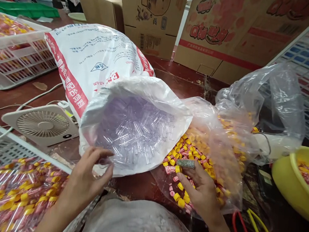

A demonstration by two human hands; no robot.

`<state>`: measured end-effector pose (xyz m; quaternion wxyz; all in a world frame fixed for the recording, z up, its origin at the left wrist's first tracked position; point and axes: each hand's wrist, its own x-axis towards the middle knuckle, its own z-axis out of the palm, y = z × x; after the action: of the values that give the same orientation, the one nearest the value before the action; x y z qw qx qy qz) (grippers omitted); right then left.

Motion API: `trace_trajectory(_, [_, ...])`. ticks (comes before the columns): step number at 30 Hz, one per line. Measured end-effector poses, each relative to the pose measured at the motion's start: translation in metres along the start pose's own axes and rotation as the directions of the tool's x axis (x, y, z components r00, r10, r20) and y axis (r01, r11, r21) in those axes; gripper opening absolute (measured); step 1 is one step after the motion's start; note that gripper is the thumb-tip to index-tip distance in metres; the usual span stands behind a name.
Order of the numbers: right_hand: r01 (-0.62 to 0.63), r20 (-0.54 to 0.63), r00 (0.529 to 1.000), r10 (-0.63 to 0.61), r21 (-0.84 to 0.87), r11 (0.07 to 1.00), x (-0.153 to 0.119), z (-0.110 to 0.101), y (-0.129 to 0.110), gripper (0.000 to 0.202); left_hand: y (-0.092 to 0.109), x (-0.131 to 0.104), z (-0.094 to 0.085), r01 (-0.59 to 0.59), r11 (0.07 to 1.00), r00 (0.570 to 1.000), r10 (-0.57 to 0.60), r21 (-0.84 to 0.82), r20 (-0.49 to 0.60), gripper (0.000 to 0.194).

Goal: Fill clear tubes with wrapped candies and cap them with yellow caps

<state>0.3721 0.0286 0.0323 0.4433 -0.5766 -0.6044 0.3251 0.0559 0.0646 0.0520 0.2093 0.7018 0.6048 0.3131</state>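
A white woven sack (pixel 94 62) lies with its mouth toward me, full of clear plastic tubes (pixel 138 136). At its lower left rim is my left hand (pixel 90 173), thumb and fingers apart, with nothing clearly seen between them. My right hand (pixel 200 189) is over a clear bag (pixel 230 181) of yellow caps and pink wrapped pieces. Grey tape (pixel 185 164) wraps its index finger. Between that fingertip and the thumb sits a yellow cap (pixel 178 168), beside a pink piece (pixel 169 169). Filled, yellow-capped tubes (pixel 23 194) lie in a white basket (pixel 44 155) at lower left.
A small fan (pixel 45 124) stands left of the sack, with a cable beside it. Red and yellow-handled scissors (pixel 261 228) and a yellow bowl (pixel 285 172) are at right. Another filled basket (pixel 20 59) is at upper left. Cardboard boxes (pixel 233 32) stand behind.
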Motion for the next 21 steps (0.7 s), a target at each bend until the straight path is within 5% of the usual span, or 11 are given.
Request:
trace_trajectory(3, [0.009, 0.074, 0.997, -0.025, 0.204, 0.979, 0.005, 0.012, -0.027, 0.022, 0.025, -0.005, 0.013, 0.132, 0.916, 0.965, -0.031, -0.379, 0.261, 0.019])
trace_trajectory(8, [0.168, 0.175, 0.962, -0.210, 0.226, 0.959, 0.017, 0.028, -0.054, 0.018, 0.058, -0.012, 0.040, 0.463, 0.640, 0.771, 0.051, -0.613, 0.635, 0.027])
trace_trajectory(11, [0.264, 0.248, 0.923, -0.293, 0.145, 0.954, 0.021, 0.029, -0.055, 0.019, 0.061, -0.015, 0.049, 0.545, 0.551, 0.732, 0.056, -0.633, 0.679, 0.029])
trace_trajectory(17, [0.327, 0.364, 0.872, -0.327, 0.063, 0.943, 0.022, 0.024, -0.049, 0.015, 0.050, -0.016, 0.055, 0.569, 0.471, 0.746, 0.048, -0.674, 0.664, 0.018])
trace_trajectory(21, [0.527, 0.384, 0.800, -0.461, -0.086, 0.845, 0.015, 0.034, -0.038, 0.060, 0.052, -0.019, 0.064, 0.601, 0.336, 0.761, 0.034, -0.725, 0.647, 0.020])
